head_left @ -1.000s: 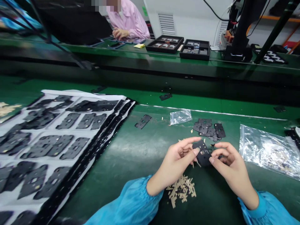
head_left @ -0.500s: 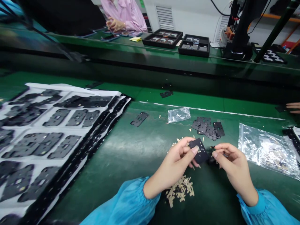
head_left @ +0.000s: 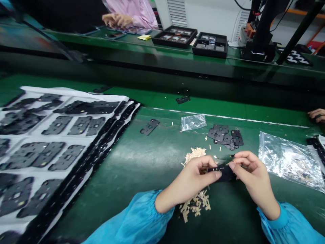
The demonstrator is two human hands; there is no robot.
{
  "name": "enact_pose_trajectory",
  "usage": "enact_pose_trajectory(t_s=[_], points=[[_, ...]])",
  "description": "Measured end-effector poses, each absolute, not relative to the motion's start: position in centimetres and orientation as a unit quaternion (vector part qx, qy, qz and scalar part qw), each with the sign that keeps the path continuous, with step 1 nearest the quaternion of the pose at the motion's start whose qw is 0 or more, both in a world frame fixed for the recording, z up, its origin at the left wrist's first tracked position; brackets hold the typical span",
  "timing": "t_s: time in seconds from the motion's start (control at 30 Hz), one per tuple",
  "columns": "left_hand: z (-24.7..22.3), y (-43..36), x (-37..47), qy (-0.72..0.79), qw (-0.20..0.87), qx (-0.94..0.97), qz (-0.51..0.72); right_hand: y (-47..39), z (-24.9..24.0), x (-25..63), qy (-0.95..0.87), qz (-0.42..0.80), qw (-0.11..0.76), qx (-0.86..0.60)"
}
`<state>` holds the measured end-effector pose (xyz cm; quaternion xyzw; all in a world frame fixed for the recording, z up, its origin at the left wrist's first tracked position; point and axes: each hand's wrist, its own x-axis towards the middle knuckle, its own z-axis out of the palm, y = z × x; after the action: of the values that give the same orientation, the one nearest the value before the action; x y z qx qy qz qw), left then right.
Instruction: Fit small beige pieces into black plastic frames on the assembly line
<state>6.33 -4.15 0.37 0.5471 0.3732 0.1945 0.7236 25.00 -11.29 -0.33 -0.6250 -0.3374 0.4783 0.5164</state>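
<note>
My left hand (head_left: 194, 174) pinches a flat black plastic plate (head_left: 225, 174) with cutouts, thumb on top; the plate is tilted nearly edge-on. At its right end, my right hand (head_left: 254, 179) has thumb and forefinger pressed together. A small dark tip shows above those fingers; I cannot make out what it belongs to. Behind my left hand is a heap of small pale strips (head_left: 195, 154). Larger beige pieces (head_left: 196, 205) lie in a pile below the hands. Similar black plates (head_left: 222, 135) are heaped beyond my right hand.
Stacked white-and-black sheets (head_left: 76, 142) with rows of black plates fill the left. A clear bag of small pieces (head_left: 291, 162) lies right, a smaller bag (head_left: 194, 122) farther back. Black trays (head_left: 175, 36) stand on the raised shelf (head_left: 142, 51). A co-worker's hands (head_left: 118, 21) show behind.
My left hand has turned the black plate from face-on to nearly edge-on and brought it right, up to my right hand's fingers. The pale strip heap is more exposed.
</note>
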Motion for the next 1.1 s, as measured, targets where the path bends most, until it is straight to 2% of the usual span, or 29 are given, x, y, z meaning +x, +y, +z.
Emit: enact_pose_trajectory(t_s=[0.13,0.27,0.47,0.73,1.1], points=[[0.7,-4.7,6.4,0.342,0.69,0.633,0.082,-11.6,-0.2,24.4,-0.384,0.486,0.493,-0.612],[1.2,-4.6,6.2,0.327,0.649,0.684,0.058,-11.8,0.1,24.1,-0.409,0.481,0.48,-0.609],[1.7,-3.2,5.4,0.359,0.654,0.639,0.185,-11.4,0.5,25.2,-0.378,0.429,0.501,-0.649],[0.6,-3.0,5.8,0.43,0.721,0.496,0.223,-11.3,0.6,24.6,-0.371,0.437,0.472,-0.67],[1.1,-4.7,6.2,0.465,0.587,0.59,0.301,-11.6,0.4,24.3,-0.382,0.441,0.432,-0.688]])
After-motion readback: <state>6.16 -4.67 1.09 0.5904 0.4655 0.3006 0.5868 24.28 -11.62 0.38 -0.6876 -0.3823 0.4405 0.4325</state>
